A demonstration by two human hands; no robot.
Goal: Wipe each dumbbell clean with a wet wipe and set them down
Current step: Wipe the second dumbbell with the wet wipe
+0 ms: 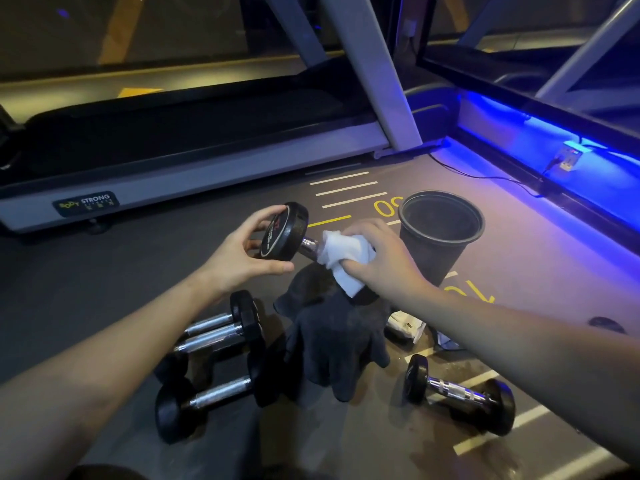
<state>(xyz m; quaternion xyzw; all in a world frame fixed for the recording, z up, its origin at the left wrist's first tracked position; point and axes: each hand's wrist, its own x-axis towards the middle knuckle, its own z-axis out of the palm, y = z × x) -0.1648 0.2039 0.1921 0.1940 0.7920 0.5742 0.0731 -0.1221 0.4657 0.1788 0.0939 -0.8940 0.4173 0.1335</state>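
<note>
At the far left a treadmill [194,168] runs along the floor [104,278], and in front of it, low on the left, three dumbbells [221,332] lie close together on the ground, two nearly side by side and a third just nearer the camera. Above them the left hand [242,247] is closed around one black end disc of the raised dumbbell [285,232], fingers curled over its rim and thumb underneath. That dumbbell is held in the air between the two hands, its long axis running from the left hand's disc rightward and slightly down toward the right hand [377,254]. The right hand is wrapped around the metal bar through a white wet wipe [341,256], so the far end disc is hidden behind it. The wipe therefore sits on the handle, and any further stroke would most likely travel along that left-to-right axis, with the left hand steadying or turning the weight. Below the hands a dark cloth [336,341] is heaped on the floor. Right of it stands a black bucket [440,230], and nearer the camera a single dumbbell [457,393] lies apart from the others.
</note>
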